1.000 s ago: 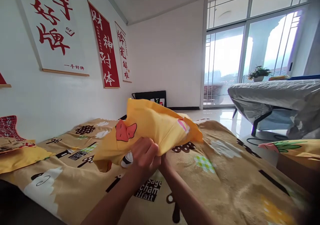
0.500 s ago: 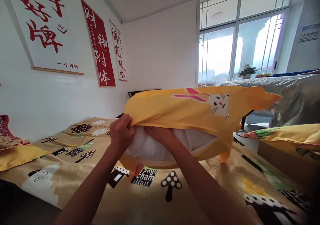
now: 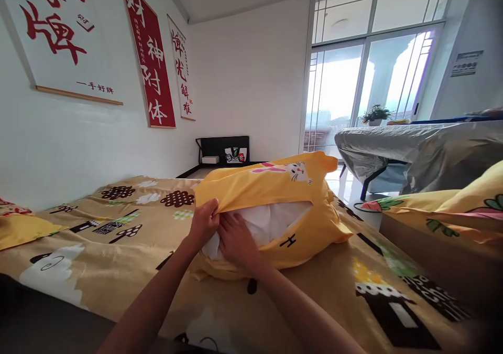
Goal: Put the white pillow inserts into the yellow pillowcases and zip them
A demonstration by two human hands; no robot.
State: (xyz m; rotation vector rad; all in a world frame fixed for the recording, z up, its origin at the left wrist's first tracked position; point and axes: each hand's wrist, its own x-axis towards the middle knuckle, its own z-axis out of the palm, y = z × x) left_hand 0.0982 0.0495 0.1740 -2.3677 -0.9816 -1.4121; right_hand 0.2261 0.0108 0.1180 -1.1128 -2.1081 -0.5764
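A yellow pillowcase (image 3: pixel 251 186) with a rabbit face and pink ears lies on the patterned bed sheet (image 3: pixel 306 312). Its long opening faces me, and a white pillow (image 3: pixel 271 220) shows inside. At the opening's left end, my left hand (image 3: pixel 204 223) is closed on the upper edge of the pillowcase. Close beside it, my right hand (image 3: pixel 239 241) reaches into the opening. Its fingers are stretched out against the white pillow, with the fingertips partly tucked under the cloth.
Another yellow pillow (image 3: pixel 451 212) with carrot prints sits at the right. More yellow cloth (image 3: pixel 27 228) lies at the far left. Beyond the bed stand a table (image 3: pixel 385 144) under a silvery cover and a black bench-like piece (image 3: pixel 220 147) holding a bag and a white box.
The pillowcase has come down from a raised position onto the bed. Both hands have lowered with it, and my right hand has drawn back so more of it shows.
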